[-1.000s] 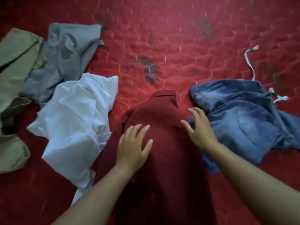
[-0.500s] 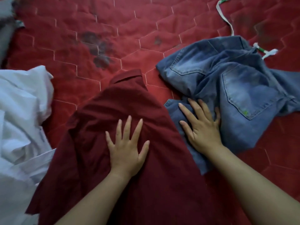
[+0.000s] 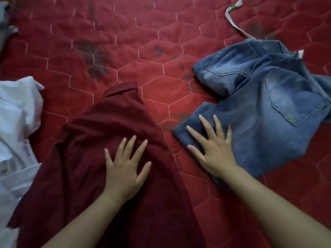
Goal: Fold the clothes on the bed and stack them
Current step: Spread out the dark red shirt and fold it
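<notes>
**Two flat hands on two garments, no fold made yet**

Seen from above, a person's bare arms reach forward over a red quilted bedspread (image 3: 125, 42) stitched in hexagons with dark flower prints.

The left hand (image 3: 123, 169) lies palm down on a maroon shirt (image 3: 75, 158), fingers straight and spread, gripping nothing. The shirt lies lengthwise at the centre, its collar (image 3: 121, 88) pointing away from the person. Its body is rumpled and its left edge touches a crumpled white garment (image 3: 16, 122).

The right hand (image 3: 213, 151) also lies flat with fingers spread, pressing the near corner of a pair of blue jeans (image 3: 265, 111). The jeans sit to the right in a loose heap, a back pocket (image 3: 293, 99) facing up. A pale strap (image 3: 232, 24) trails from behind them. A strip of bedspread separates jeans and shirt. A scrap of grey garment (image 3: 3, 15) shows at the far left edge.

The task seems to be at an early step, with garments being spread or parted before the first fold. Nothing here looks neatly folded, and no stack is in view.

Next, the person probably needs to choose one garment, smooth it flat with both palms, then pinch an edge or sleeve to turn it inward. The flat hands would have to close on the cloth for that.

No basket, box or drawer is visible, so every garment lies directly on the bedspread.
</notes>
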`<action>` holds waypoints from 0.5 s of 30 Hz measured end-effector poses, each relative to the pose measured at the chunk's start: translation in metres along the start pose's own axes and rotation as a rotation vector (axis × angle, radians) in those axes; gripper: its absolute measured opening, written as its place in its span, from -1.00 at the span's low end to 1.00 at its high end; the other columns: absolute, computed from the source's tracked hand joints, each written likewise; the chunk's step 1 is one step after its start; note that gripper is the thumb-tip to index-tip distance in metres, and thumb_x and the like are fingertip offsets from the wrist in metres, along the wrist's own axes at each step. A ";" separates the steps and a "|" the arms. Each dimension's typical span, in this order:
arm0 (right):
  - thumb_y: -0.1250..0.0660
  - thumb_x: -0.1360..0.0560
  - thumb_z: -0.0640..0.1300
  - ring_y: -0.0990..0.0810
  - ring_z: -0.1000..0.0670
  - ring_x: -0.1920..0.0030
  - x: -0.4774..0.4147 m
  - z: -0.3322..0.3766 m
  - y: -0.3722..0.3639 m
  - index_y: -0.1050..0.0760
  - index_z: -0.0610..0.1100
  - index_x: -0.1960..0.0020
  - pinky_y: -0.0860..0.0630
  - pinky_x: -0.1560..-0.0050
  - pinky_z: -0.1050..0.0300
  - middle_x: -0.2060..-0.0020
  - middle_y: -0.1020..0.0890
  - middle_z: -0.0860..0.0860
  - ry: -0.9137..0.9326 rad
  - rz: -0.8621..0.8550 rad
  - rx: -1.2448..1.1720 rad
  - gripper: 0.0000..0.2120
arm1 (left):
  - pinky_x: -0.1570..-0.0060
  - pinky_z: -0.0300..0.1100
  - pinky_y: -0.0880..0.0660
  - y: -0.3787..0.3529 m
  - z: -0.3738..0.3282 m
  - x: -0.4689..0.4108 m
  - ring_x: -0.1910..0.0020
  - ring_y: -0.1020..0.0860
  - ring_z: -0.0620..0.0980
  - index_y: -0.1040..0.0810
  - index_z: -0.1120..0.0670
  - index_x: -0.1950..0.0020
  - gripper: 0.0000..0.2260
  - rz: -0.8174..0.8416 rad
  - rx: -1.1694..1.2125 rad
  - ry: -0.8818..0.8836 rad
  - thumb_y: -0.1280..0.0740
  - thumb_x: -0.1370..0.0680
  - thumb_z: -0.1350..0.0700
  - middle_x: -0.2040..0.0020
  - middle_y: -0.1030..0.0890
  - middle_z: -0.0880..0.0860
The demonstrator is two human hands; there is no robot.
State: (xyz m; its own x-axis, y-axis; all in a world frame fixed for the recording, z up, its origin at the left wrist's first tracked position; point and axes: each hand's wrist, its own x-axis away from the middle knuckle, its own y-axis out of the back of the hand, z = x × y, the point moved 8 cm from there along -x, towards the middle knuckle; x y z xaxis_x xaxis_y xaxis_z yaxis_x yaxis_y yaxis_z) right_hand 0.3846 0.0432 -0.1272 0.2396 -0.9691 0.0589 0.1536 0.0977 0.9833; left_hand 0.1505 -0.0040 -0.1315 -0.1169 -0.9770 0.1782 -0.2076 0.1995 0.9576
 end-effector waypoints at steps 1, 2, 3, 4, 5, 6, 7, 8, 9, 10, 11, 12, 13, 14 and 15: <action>-0.01 -0.48 0.29 0.00 -0.08 -0.50 0.004 -0.003 -0.005 -0.27 0.19 -0.41 -0.01 -0.34 -0.36 -0.49 -0.17 0.07 0.003 0.034 0.007 -0.47 | -0.26 0.40 -0.07 -0.002 -0.004 0.004 -0.47 -0.17 0.09 -0.24 -0.12 -0.46 -0.44 0.035 -0.017 -0.007 -0.03 -0.47 -0.24 -0.49 -0.22 0.02; 0.00 -0.48 0.28 -0.04 -0.07 -0.50 0.006 -0.012 -0.006 -0.30 0.16 -0.41 -0.06 -0.34 -0.32 -0.49 -0.19 0.07 -0.014 0.051 0.014 -0.46 | -0.26 0.40 -0.08 -0.003 -0.005 0.007 -0.47 -0.17 0.08 -0.24 -0.12 -0.46 -0.44 0.061 -0.021 -0.006 -0.03 -0.47 -0.24 -0.49 -0.22 0.02; 0.00 -0.47 0.28 -0.09 -0.06 -0.49 0.007 -0.023 -0.005 -0.33 0.13 -0.40 -0.12 -0.34 -0.28 -0.48 -0.22 0.05 -0.040 0.059 0.024 -0.44 | -0.27 0.39 -0.08 -0.002 -0.003 0.008 -0.47 -0.16 0.06 -0.23 -0.12 -0.46 -0.44 0.069 -0.013 0.005 -0.02 -0.47 -0.24 -0.50 -0.21 0.01; 0.00 -0.47 0.27 -0.13 -0.08 -0.48 0.008 -0.032 -0.002 -0.35 0.10 -0.40 -0.15 -0.34 -0.27 -0.46 -0.25 0.04 -0.070 0.054 0.031 -0.44 | -0.29 0.37 -0.07 0.003 0.003 0.008 -0.48 -0.16 0.04 -0.22 -0.13 -0.46 -0.44 0.065 0.006 0.020 -0.01 -0.47 -0.24 -0.50 -0.20 -0.01; 0.00 -0.47 0.26 -0.15 -0.09 -0.47 0.009 -0.036 0.003 -0.37 0.07 -0.39 -0.15 -0.33 -0.27 -0.46 -0.27 0.02 -0.106 0.036 0.025 -0.43 | -0.30 0.35 -0.07 0.010 0.008 0.007 -0.48 -0.15 0.02 -0.22 -0.14 -0.46 -0.44 0.054 0.029 0.030 -0.01 -0.48 -0.24 -0.50 -0.20 -0.03; -0.01 -0.47 0.25 -0.17 -0.10 -0.46 0.009 -0.033 0.007 -0.39 0.04 -0.37 -0.13 -0.33 -0.28 -0.44 -0.30 0.01 -0.148 0.012 -0.001 -0.44 | -0.32 0.33 -0.07 0.018 0.014 0.004 -0.48 -0.15 0.02 -0.23 -0.14 -0.46 -0.45 0.035 0.052 0.032 -0.01 -0.48 -0.23 -0.49 -0.21 -0.03; -0.04 -0.47 0.23 -0.19 -0.10 -0.45 0.007 -0.022 0.013 -0.41 0.02 -0.35 -0.09 -0.33 -0.30 -0.41 -0.35 0.00 -0.176 -0.027 -0.050 -0.45 | -0.32 0.31 -0.09 0.027 0.021 0.000 -0.47 -0.17 0.02 -0.25 -0.13 -0.45 -0.46 0.011 0.072 0.033 -0.02 -0.48 -0.22 -0.48 -0.23 -0.03; -0.07 -0.47 0.21 -0.25 -0.09 -0.42 0.002 -0.002 0.019 -0.44 -0.01 -0.31 -0.07 -0.33 -0.29 -0.36 -0.40 0.00 -0.172 -0.076 -0.118 -0.48 | -0.32 0.29 -0.11 0.037 0.030 -0.005 -0.46 -0.20 0.02 -0.27 -0.12 -0.44 -0.46 -0.020 0.089 0.041 -0.03 -0.48 -0.21 -0.47 -0.26 -0.03; -0.12 -0.47 0.19 -0.32 -0.07 -0.37 -0.004 0.025 0.022 -0.46 -0.03 -0.28 -0.08 -0.34 -0.25 -0.31 -0.46 0.00 -0.129 -0.125 -0.191 -0.51 | -0.32 0.27 -0.15 0.047 0.041 -0.010 -0.44 -0.24 0.02 -0.30 -0.10 -0.43 -0.47 -0.057 0.101 0.055 -0.04 -0.48 -0.20 -0.45 -0.29 -0.02; -0.16 -0.47 0.17 -0.38 -0.05 -0.32 -0.013 0.053 0.023 -0.47 -0.04 -0.26 -0.12 -0.33 -0.19 -0.26 -0.49 0.01 -0.075 -0.154 -0.273 -0.54 | -0.32 0.25 -0.19 0.057 0.053 -0.015 -0.41 -0.28 0.03 -0.33 -0.08 -0.41 -0.49 -0.099 0.107 0.070 -0.05 -0.48 -0.18 -0.42 -0.33 -0.01; -0.20 -0.49 0.14 -0.41 -0.04 -0.29 -0.026 0.078 0.021 -0.46 -0.06 -0.27 -0.19 -0.32 -0.11 -0.24 -0.50 0.00 -0.041 -0.147 -0.372 -0.56 | -0.30 0.24 -0.25 0.068 0.066 -0.020 -0.37 -0.33 0.04 -0.37 -0.05 -0.39 -0.51 -0.153 0.110 0.088 -0.09 -0.49 -0.16 -0.39 -0.37 0.01; -0.25 -0.50 0.10 -0.41 -0.05 -0.28 -0.041 0.099 0.017 -0.43 -0.10 -0.30 -0.25 -0.31 -0.05 -0.25 -0.48 -0.02 -0.045 -0.124 -0.483 -0.57 | -0.26 0.22 -0.30 0.078 0.080 -0.025 -0.33 -0.37 0.06 -0.41 -0.03 -0.35 -0.55 -0.213 0.117 0.113 -0.15 -0.49 -0.12 -0.36 -0.40 0.03; -0.28 -0.51 0.05 -0.39 -0.07 -0.29 -0.058 0.117 0.011 -0.40 -0.13 -0.33 -0.28 -0.31 0.00 -0.28 -0.44 -0.06 -0.070 -0.101 -0.588 -0.55 | -0.23 0.19 -0.33 0.086 0.098 -0.028 -0.30 -0.40 0.08 -0.45 0.00 -0.31 -0.60 -0.274 0.125 0.147 -0.22 -0.50 -0.07 -0.33 -0.43 0.04; -0.30 -0.51 0.03 -0.37 -0.08 -0.30 -0.073 0.125 0.006 -0.36 -0.16 -0.36 -0.28 -0.31 0.05 -0.29 -0.41 -0.09 -0.119 -0.093 -0.653 -0.52 | -0.21 0.15 -0.36 0.092 0.113 -0.031 -0.28 -0.41 0.10 -0.48 0.03 -0.27 -0.64 -0.330 0.140 0.183 -0.29 -0.49 -0.01 -0.30 -0.45 0.06; -0.30 -0.51 0.03 -0.36 -0.08 -0.32 -0.087 0.127 0.003 -0.33 -0.17 -0.39 -0.26 -0.31 0.09 -0.30 -0.39 -0.10 -0.181 -0.096 -0.671 -0.49 | -0.21 0.10 -0.37 0.095 0.125 -0.034 -0.26 -0.42 0.12 -0.49 0.05 -0.25 -0.65 -0.368 0.150 0.222 -0.33 -0.48 0.03 -0.29 -0.45 0.08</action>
State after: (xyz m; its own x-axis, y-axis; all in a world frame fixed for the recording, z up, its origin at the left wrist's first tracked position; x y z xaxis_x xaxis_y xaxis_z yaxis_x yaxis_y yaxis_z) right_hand 0.2423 0.0989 -0.1077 0.0411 -0.9972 0.0619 0.7386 0.0720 0.6703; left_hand 0.0131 0.0577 -0.0755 0.1991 -0.9740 -0.1077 -0.3369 -0.1713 0.9258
